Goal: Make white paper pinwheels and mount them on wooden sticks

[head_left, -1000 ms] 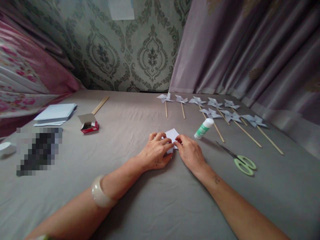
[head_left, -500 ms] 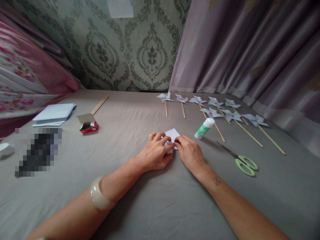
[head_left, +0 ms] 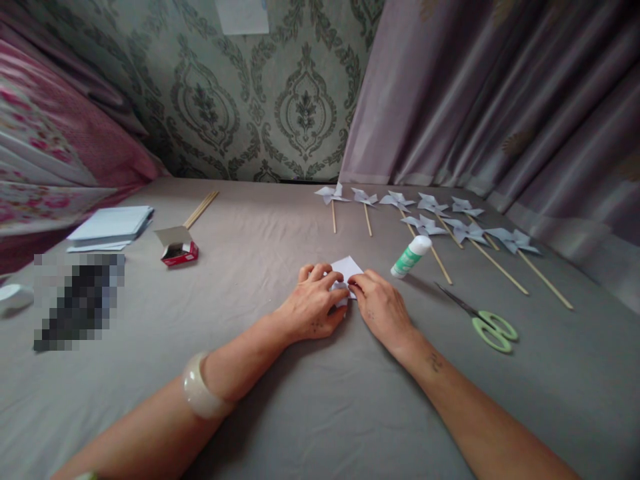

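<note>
A small piece of white paper (head_left: 349,267) lies on the grey cloth in front of me, partly covered by my fingers. My left hand (head_left: 314,303) is curled over its left side, fingers bent and pressing it down. At the right edge, my right hand (head_left: 381,303) pinches the paper between thumb and fingers. The fold under the fingertips is mostly hidden. Just right of my right hand stands a green and white glue stick (head_left: 411,257), leaning a little. Farther right lie scissors (head_left: 493,330) with green handles, blades pointing away to the left.
Several white paper pinwheels (head_left: 467,231) on wooden sticks lie at the back right. To the left are an open red box (head_left: 180,253), thin sticks (head_left: 201,209), a paper stack (head_left: 107,228), a white roll (head_left: 15,297) and a blurred dark item (head_left: 83,303).
Both hands keep the same hold on the paper, with barely any finger movement. The whole view has shifted very slightly.
</note>
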A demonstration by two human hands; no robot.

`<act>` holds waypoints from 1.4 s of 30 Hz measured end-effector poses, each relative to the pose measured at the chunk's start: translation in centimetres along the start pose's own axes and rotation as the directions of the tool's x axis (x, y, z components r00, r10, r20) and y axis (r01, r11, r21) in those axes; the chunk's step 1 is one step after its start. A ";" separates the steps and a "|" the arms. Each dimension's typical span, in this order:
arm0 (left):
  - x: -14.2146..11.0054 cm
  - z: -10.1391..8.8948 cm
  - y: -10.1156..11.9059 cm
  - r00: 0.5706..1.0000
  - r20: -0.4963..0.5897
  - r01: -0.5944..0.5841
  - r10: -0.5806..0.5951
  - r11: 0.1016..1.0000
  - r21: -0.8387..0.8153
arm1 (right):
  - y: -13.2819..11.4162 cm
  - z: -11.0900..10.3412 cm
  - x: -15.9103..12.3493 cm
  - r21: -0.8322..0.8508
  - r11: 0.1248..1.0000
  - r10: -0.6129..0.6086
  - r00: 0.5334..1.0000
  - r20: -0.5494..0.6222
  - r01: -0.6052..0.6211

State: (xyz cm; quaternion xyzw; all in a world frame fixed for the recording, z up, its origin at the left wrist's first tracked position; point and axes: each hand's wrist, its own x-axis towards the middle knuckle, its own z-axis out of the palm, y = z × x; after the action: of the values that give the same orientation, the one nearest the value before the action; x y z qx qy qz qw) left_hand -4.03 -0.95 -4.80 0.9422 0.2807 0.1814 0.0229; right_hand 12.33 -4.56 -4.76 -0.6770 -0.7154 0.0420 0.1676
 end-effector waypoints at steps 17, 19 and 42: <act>0.0 -0.2 1.9 0.997 -0.002 0.072 -0.072 0.993 0.094 | 0.0 -3.5 1.2 -0.161 0.962 -0.171 0.947 0.272 0.220; 0.0 0.0 2.0 0.997 -0.002 0.078 -0.078 0.992 0.098 | -0.2 -4.0 1.6 -0.167 0.956 -0.179 0.930 0.320 0.242; 0.1 0.0 2.9 0.997 0.009 0.078 -0.081 0.979 0.188 | 3.2 -3.6 0.9 0.264 0.963 0.011 0.992 0.124 -0.044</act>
State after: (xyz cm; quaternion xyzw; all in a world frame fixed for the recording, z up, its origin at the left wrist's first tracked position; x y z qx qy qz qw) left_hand -2.49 -3.35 -4.33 0.9297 0.3337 0.1454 -0.0564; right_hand 16.45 -4.00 -2.17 -0.6544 -0.7026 0.1813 0.2127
